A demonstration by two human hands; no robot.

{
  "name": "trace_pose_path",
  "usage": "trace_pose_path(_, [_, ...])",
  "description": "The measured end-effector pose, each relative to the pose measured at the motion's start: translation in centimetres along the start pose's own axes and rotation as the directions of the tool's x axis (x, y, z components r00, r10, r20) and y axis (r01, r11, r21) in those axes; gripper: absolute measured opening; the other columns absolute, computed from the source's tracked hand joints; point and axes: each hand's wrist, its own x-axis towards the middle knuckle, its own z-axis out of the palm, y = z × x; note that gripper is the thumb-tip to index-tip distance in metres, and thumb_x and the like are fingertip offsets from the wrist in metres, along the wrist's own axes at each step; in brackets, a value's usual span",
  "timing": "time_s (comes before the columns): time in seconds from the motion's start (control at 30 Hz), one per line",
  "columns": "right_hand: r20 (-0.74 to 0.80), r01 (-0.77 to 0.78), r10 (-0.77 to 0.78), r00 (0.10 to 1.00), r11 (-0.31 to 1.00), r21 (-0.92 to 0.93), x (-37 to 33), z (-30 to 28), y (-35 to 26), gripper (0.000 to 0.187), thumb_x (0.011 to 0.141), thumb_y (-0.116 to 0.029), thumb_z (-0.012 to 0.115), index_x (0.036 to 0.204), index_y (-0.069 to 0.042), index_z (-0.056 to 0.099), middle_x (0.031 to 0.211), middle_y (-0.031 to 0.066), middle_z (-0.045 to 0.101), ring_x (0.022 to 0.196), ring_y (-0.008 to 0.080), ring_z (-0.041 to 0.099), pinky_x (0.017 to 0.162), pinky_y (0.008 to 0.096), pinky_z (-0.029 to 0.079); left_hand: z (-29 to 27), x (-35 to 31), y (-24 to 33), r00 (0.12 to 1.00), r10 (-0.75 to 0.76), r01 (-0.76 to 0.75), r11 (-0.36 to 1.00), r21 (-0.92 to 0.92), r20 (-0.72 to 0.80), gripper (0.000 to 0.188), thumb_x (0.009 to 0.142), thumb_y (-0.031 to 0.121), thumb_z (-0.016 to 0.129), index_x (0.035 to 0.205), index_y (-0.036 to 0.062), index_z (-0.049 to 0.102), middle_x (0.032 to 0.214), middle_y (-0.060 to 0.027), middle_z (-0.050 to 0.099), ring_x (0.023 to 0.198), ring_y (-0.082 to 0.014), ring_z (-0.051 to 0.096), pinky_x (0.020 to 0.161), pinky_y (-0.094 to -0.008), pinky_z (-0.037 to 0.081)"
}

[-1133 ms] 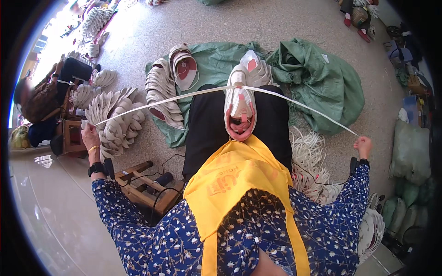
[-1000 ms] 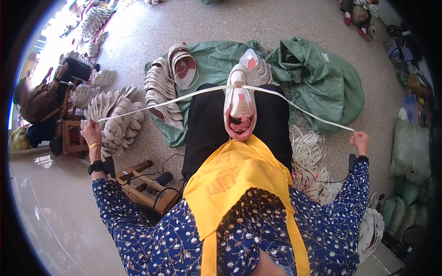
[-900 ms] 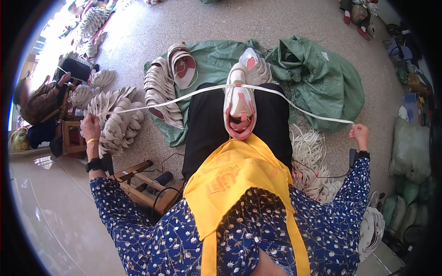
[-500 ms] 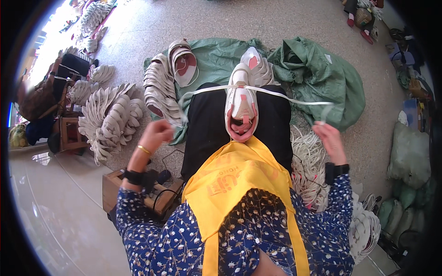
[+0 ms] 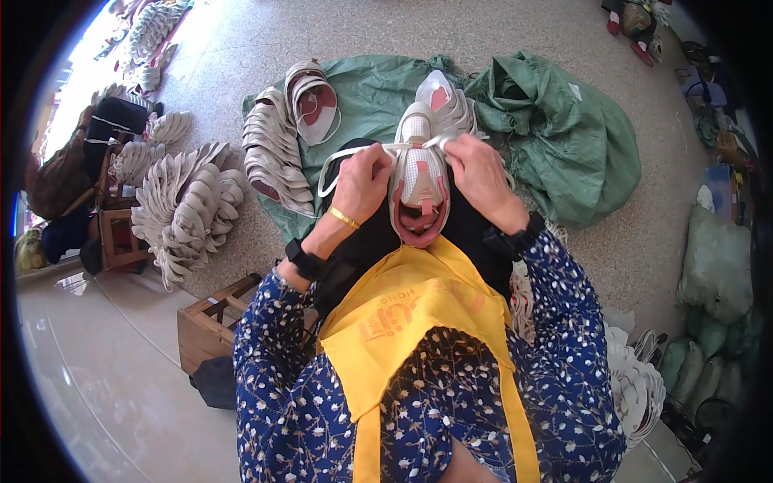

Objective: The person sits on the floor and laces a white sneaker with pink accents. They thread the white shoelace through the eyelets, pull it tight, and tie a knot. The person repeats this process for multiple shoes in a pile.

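Speckled floor [image 5: 346, 28], green sack [image 5: 564, 145] at 2 o'clock. Shoe [image 5: 419, 189] on lap [image 5: 473, 233], toe at 12. Left hand [image 5: 361, 187] at its 9, right hand [image 5: 485, 179] at its 3; both grips clamped on white lace [image 5: 398, 146].

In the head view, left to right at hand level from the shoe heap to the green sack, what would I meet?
Shoe heap → shoe stack → left hand → sneaker → right hand → green sack

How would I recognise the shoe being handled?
Start at the yellow cloth apron. Beyond it, between black trouser legs, is a white mesh shoe with pink collar. Unlike stacked pale shoe uppers, it alone has the left hand and right hand at its flat white lace.
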Motion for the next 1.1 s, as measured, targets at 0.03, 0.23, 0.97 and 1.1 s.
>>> trace_pose_path(0.03, [-0.046, -0.001, 0.004, 0.999, 0.999, 0.052, 0.6, 0.3, 0.3, 0.017, 0.085, -0.005, 0.069, 0.101, 0.000, 0.070, 0.085, 0.0195, 0.064, 0.078, 0.0392, 0.064, 0.070, 0.0438, 0.051, 0.2, 0.4, 0.0, 1.000, -0.020, 0.020, 1.000, 0.007, 0.004, 0.007, 0.084, 0.002, 0.066, 0.088, 0.0001, 0.062, 0.078, -0.0167, 0.068, 0.072, -0.0332, 0.068, 0.067, -0.0405, 0.053])
trace_pose_path(0.23, [0.096, -0.313, 0.367, 0.925, 0.596, 0.739, 1.4, 2.2, 1.9, 0.022, 0.088, 0.001, 0.069, 0.109, 0.004, 0.073, 0.090, 0.0096, 0.076, 0.078, 0.0142, 0.072, 0.071, 0.0279, 0.059, 1.2, 2.0, -1.8, 0.995, -0.104, 0.103, 0.989, -0.103, 0.005, 0.009, 0.089, 0.001, 0.067, 0.089, -0.0033, 0.059, 0.080, -0.0078, 0.071, 0.076, -0.0103, 0.069, 0.070, -0.0263, 0.054])
trace_pose_path(0.97, [0.173, -0.363, 0.333, 0.927, 0.681, 0.636, 1.9, 2.1, 1.3, 0.010, 0.092, 0.003, 0.067, 0.102, 0.004, 0.069, 0.092, 0.0070, 0.074, 0.083, 0.0118, 0.072, 0.076, 0.0262, 0.060, 1.1, 2.4, -2.1, 0.975, -0.205, 0.221, 0.936, -0.272, 0.088, 0.010, 0.092, 0.001, 0.069, 0.093, -0.0012, 0.060, 0.091, -0.0067, 0.073, 0.084, -0.0096, 0.069, 0.078, -0.0243, 0.055])
trace_pose_path(1.1, [0.181, -0.334, 0.281, 0.942, 0.774, 0.538, 2.4, 2.4, 1.4, 0.010, 0.090, 0.000, 0.070, 0.099, 0.004, 0.071, 0.088, 0.0052, 0.074, 0.081, 0.0099, 0.071, 0.074, 0.0254, 0.059, 1.3, 2.4, -2.6, 0.975, -0.210, 0.221, 0.913, -0.342, 0.069, 0.008, 0.092, 0.000, 0.068, 0.093, -0.0012, 0.060, 0.091, -0.0071, 0.073, 0.085, -0.0102, 0.069, 0.078, -0.0247, 0.056])
